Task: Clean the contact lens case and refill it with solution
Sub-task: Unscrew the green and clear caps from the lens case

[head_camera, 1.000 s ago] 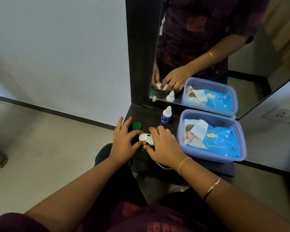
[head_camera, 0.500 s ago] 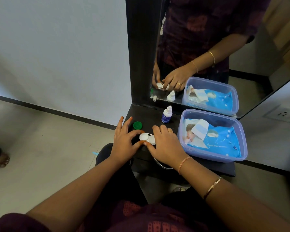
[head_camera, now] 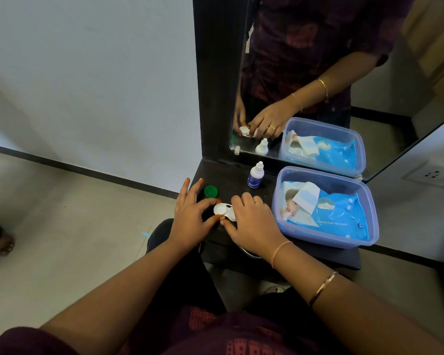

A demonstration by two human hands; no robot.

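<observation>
left hand [head_camera: 190,216] – pinches white lens case [head_camera: 223,210] | right hand [head_camera: 251,221] – grips case's other end | green cap [head_camera: 210,191] beside | solution bottle [head_camera: 254,176] upright behind

A clear plastic tub [head_camera: 326,235] holding what looks like a blue wipes pack [head_camera: 336,213] sits before a mirror [head_camera: 318,60].

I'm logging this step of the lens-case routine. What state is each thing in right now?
Contact lens case: on the shelf, held by both hands.
Green cap: off, lying apart on the shelf.
Solution bottle: upright, untouched; closure unclear.
Plastic tub: lidless, wipes pack inside.
Wipes pack: flap peeled back.
Left hand: gripping the case.
Right hand: gripping the case.
</observation>
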